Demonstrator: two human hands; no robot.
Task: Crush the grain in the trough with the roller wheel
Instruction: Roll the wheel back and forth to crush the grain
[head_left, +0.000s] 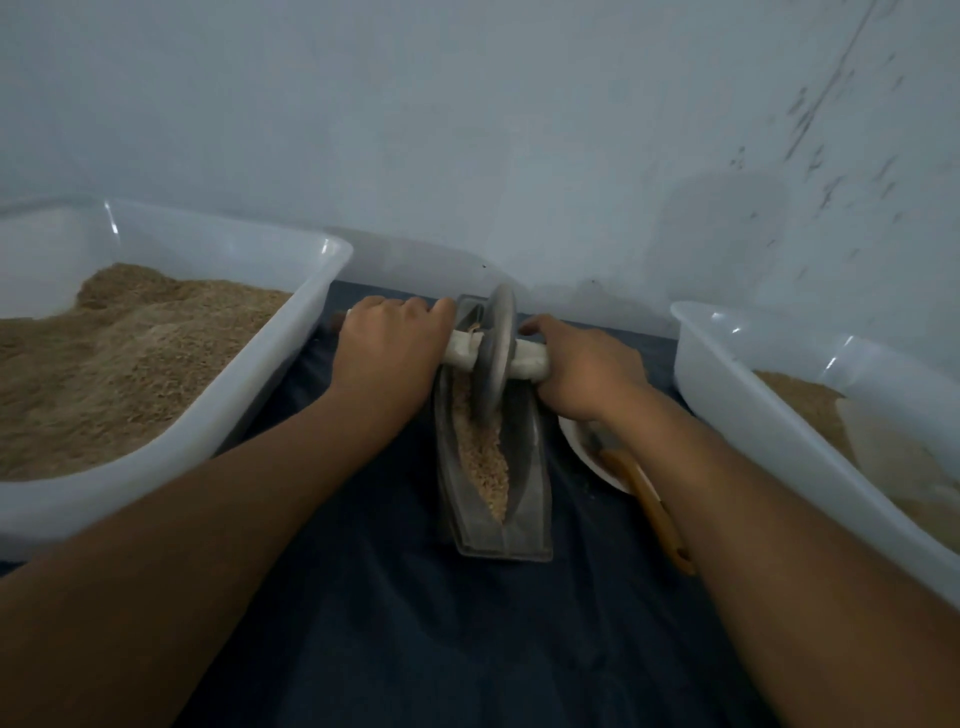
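A narrow grey metal trough (530, 499) lies lengthwise on a dark blue cloth, with pale crushed grain (480, 457) along its groove. The grey roller wheel (496, 353) stands upright in the far half of the trough, on an axle handle wrapped in white (530, 358). My left hand (392, 343) grips the left end of the handle. My right hand (584, 371) grips the right end. The wheel's lower rim sits in the grain.
A large white tub (291, 364) heaped with brown grain stands at the left. Another white tub (753, 410) with grain stands at the right. A small white dish (587, 452) and a wooden-handled tool (654, 509) lie under my right forearm. A pale wall rises close behind.
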